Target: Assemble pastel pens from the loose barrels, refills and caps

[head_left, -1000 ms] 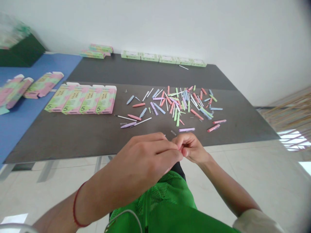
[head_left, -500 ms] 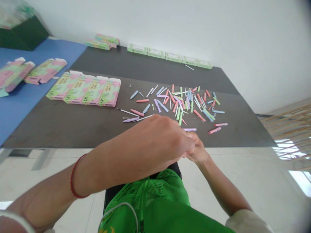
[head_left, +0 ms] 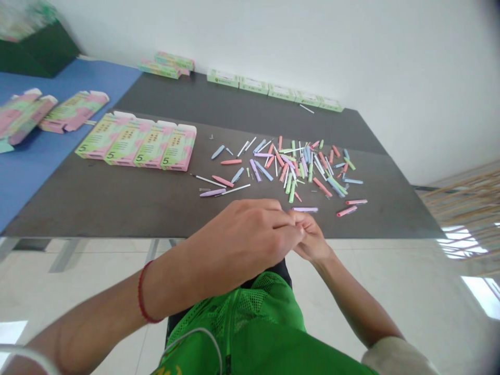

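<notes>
My left hand (head_left: 250, 237), with a red cord at its wrist, is closed with fingertips pinched together at the table's front edge. My right hand (head_left: 314, 240) is closed too, its fingers meeting those of the left. Whatever lies between them is hidden by the fingers. Just beyond the right hand lies a purple pen part (head_left: 305, 209). Two pink pen parts (head_left: 347, 211) are to its right. A purple pen barrel (head_left: 213, 192) and a white refill (head_left: 236, 189) lie beyond my left hand. Farther back spreads a pile of pen parts in red, green, blue and purple (head_left: 292, 190).
Several pink-and-green cartons (head_left: 177, 148) stand in a row on the left of the dark table (head_left: 97, 203). Pale green boxes (head_left: 281, 92) line the back edge. More cartons (head_left: 76, 112) and a dark green bin (head_left: 39, 52) sit on the blue surface at left.
My left hand has turned and dropped lower, its wrist shifting right, while its fingers stay against the right hand. The right hand has moved slightly left. Pen parts on the table look unchanged.
</notes>
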Available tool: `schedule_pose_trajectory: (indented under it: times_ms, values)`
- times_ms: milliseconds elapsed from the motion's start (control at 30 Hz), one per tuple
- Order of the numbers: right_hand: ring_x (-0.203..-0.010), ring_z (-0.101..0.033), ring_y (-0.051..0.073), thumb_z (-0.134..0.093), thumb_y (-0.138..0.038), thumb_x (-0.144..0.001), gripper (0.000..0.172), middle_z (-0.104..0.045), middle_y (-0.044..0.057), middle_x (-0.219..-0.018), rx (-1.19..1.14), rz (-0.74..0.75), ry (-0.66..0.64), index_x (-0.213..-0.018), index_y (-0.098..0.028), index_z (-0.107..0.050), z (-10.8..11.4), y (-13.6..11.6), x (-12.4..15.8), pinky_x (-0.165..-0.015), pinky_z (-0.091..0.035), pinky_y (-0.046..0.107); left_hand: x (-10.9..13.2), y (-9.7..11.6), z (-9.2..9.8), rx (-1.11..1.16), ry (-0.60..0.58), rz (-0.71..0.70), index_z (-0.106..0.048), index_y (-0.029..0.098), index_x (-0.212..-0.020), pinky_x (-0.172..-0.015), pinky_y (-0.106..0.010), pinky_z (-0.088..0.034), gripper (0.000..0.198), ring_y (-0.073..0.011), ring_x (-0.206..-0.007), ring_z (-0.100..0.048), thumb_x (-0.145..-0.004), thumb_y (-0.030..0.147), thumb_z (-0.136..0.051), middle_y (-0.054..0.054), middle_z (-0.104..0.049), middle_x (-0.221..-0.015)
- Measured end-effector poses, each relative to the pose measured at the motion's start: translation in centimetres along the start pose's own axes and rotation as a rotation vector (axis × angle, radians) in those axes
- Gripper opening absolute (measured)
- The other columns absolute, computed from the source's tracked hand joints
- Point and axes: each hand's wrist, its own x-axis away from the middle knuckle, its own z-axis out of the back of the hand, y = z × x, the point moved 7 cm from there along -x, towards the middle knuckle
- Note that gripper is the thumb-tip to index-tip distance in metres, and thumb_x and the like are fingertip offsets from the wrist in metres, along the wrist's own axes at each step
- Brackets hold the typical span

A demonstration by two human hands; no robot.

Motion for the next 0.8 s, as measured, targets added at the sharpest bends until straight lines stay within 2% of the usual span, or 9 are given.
schedule_pose_trajectory:
  times_ms: [133, 233, 333, 567, 700, 800]
  values:
    - [-0.051, -0.046, 0.011, -0.08, -0.049, -0.089, 0.037, -0.059, -0.002, -0.059, 0.01, 0.026, -0.029, -0.077, -0.018, -0.063, 0.2, 0.0, 0.2, -0.051, -0.037, 0.022, 0.2, 0.0, -0.5, 0.018, 0.02, 0.026, -0.073, 0.013, -0.099, -0.078, -0.029, -0.055, 0.017, -0.0177, -0.089, -0.066, -0.102, 0.011, -0.057, -0.006, -0.076, -0.098]
    - [-0.058, -0.055, 0.012, -0.077, -0.039, -0.093, 0.023, -0.065, 0.0, -0.068, 0.024, 0.058, -0.081, -0.087, -0.018, -0.069, 0.6, 0.0, 0.3, -0.058, -0.042, 0.023, 0.4, -0.6, -0.5, 0.113, 0.079, 0.061, -0.075, 0.013, -0.103, -0.078, -0.028, -0.055, 0.015, -0.0172, -0.086, -0.067, -0.101, 0.012, -0.06, -0.005, -0.076, -0.092]
    - [-0.07, -0.062, 0.013, -0.079, -0.028, -0.093, 0.01, -0.07, 0.002, -0.079, 0.041, 0.108, -0.11, -0.097, -0.021, -0.074, 1.0, -0.4, 0.3, -0.067, -0.047, 0.024, 0.8, -1.2, -0.4, 0.208, 0.149, 0.084, -0.076, 0.014, -0.103, -0.078, -0.028, -0.054, 0.015, -0.0169, -0.086, -0.067, -0.101, 0.013, -0.062, -0.006, -0.076, -0.094]
    - [-0.073, -0.068, 0.013, -0.084, -0.02, -0.086, 0.009, -0.075, 0.003, -0.083, 0.121, 0.131, -0.124, -0.093, -0.021, -0.078, 0.2, -2.4, -0.1, -0.066, -0.051, 0.024, 1.8, -2.7, -0.4, 0.424, 0.306, 0.138, -0.08, 0.019, -0.101, -0.078, -0.026, -0.055, 0.011, -0.0149, -0.087, -0.069, -0.095, 0.014, -0.072, -0.004, -0.079, -0.097]
    - [-0.069, -0.068, 0.014, -0.088, -0.027, -0.083, 0.014, -0.075, 0.004, -0.08, 0.165, 0.107, -0.069, -0.087, -0.019, -0.077, 0.4, -2.6, -0.1, -0.063, -0.052, 0.025, 1.7, -2.9, -0.7, 0.498, 0.343, 0.206, -0.082, 0.022, -0.095, -0.075, -0.024, -0.056, 0.011, -0.0135, -0.083, -0.071, -0.09, 0.013, -0.078, -0.002, -0.079, -0.091]
    - [-0.067, -0.066, 0.014, -0.087, -0.031, -0.084, 0.018, -0.073, 0.003, -0.076, 0.131, 0.103, -0.076, -0.089, -0.018, -0.076, 0.4, -2.3, 0.1, -0.062, -0.05, 0.025, 1.7, -2.9, -0.9, 0.513, 0.365, 0.265, -0.082, 0.021, -0.094, -0.076, -0.023, -0.056, 0.01, -0.0135, -0.082, -0.072, -0.087, 0.014, -0.081, -0.003, -0.079, -0.091]
